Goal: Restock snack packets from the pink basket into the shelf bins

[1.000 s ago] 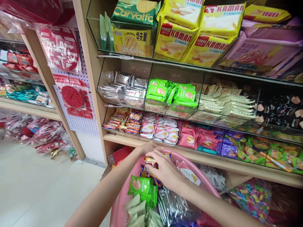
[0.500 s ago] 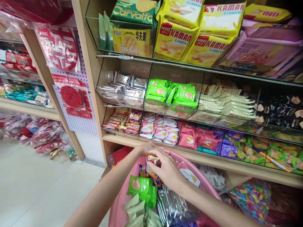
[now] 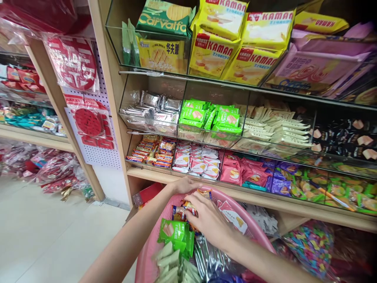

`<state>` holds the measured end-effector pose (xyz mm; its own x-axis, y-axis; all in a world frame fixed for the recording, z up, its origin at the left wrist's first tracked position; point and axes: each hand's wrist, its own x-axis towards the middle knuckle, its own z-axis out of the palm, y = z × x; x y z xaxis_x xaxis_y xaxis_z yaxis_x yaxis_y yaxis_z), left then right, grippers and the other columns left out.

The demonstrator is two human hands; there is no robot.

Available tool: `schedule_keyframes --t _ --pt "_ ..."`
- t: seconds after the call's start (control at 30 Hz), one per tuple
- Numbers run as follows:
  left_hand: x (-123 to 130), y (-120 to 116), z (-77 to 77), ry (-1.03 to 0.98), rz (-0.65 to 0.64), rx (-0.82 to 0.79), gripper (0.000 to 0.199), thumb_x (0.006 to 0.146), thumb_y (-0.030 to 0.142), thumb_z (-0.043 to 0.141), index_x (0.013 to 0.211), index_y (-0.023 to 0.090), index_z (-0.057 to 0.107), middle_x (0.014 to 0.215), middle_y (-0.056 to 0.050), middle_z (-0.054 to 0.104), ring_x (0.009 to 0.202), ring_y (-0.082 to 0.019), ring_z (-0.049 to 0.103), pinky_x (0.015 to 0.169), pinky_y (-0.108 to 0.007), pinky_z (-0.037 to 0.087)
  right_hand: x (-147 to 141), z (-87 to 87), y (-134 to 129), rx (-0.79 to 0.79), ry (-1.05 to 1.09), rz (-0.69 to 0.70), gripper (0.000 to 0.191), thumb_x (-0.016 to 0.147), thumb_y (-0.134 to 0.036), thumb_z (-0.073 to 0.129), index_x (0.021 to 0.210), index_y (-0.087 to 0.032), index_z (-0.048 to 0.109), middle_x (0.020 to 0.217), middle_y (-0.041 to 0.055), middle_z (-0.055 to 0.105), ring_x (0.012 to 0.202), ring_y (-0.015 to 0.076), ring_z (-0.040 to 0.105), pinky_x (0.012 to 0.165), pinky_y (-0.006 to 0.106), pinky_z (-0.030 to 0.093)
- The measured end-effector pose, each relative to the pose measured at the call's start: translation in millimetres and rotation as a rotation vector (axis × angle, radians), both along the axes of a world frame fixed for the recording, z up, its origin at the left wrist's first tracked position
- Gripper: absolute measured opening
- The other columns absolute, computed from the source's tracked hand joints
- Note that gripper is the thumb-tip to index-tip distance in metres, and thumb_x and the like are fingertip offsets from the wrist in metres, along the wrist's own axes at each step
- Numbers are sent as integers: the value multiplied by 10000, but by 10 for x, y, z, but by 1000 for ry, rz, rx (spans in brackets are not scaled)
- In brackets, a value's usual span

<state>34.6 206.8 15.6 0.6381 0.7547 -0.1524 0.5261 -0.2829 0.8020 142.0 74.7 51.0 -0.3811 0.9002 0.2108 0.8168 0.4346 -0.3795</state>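
A pink plastic basket (image 3: 259,224) stands before the shelves. My left hand (image 3: 186,184) is closed on its far rim, fingers partly hidden. Inside the basket my right hand (image 3: 207,216) bends its fingers around a small orange-and-blue snack packet (image 3: 191,208), among similar packets. Green wafer packets (image 3: 173,234) lie to the near left of that hand. Silver packets (image 3: 209,253) sit beneath its wrist, and white-and-pink packets (image 3: 235,218) are to its right. Cream packets (image 3: 167,259) fill the near left of the basket.
Behind the basket, clear-fronted shelf bins hold orange packets (image 3: 165,151), white-and-pink packets (image 3: 197,157) and silver packets (image 3: 159,108). Yellow wafer bags (image 3: 216,51) are above. A wooden shelf edge (image 3: 156,175) runs just behind the rim. Tiled floor (image 3: 64,236) lies to the left.
My right hand has moved down and slightly nearer in the basket, with the orange packet lower among the others. My left hand stays at the rim. The view has shifted slightly.
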Motion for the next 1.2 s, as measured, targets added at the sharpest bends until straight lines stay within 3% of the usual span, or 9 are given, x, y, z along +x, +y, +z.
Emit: schedule_keyframes --t 0.2,0.4,0.63,0.73,0.97,1.2 --pt "5 0 -12 -32 3 -5 621 631 748 485 495 144 520 467 53 368 522 -95 330 525 -229 295 -67 -92 38 134 -186 2 129 819 -193 553 943 -216 581 942 25 598 920 216 530 814 358 353" --pt "-8 -2 -11 -78 -8 -45 604 629 734 501 525 142 564 474 46 401 531 -103 346 542 -236 304 -117 -171 70 152 -83 -12 74 808 -221 590 877 -217 564 925 3 599 927 199 505 793 344 306" --pt "-9 13 -20 -11 16 -19 632 622 764 471 512 144 516 467 56 354 506 -89 312 502 -233 260 -107 -277 75 177 -54 -13 151 816 -198 575 964 -227 564 948 10 615 928 200 527 809 355 280" --pt "-9 22 -25 -37 -8 -17 611 624 749 489 506 150 494 471 64 316 505 -84 282 497 -235 241 -101 -269 84 190 -118 6 182 824 -196 561 1004 -215 554 967 26 608 927 206 535 819 366 279" --pt "-11 45 -56 -51 -16 7 616 629 754 477 462 165 410 451 69 267 489 -78 230 483 -243 208 -176 -192 91 148 -222 -13 81 832 -214 547 898 -219 595 893 18 598 823 207 536 753 350 302" --pt "-28 54 -62 -50 6 -32 615 605 758 497 487 156 466 449 73 282 501 -82 248 499 -240 225 -188 -205 83 192 -156 -74 123 841 -234 536 954 -236 586 943 5 600 818 204 520 768 344 313"
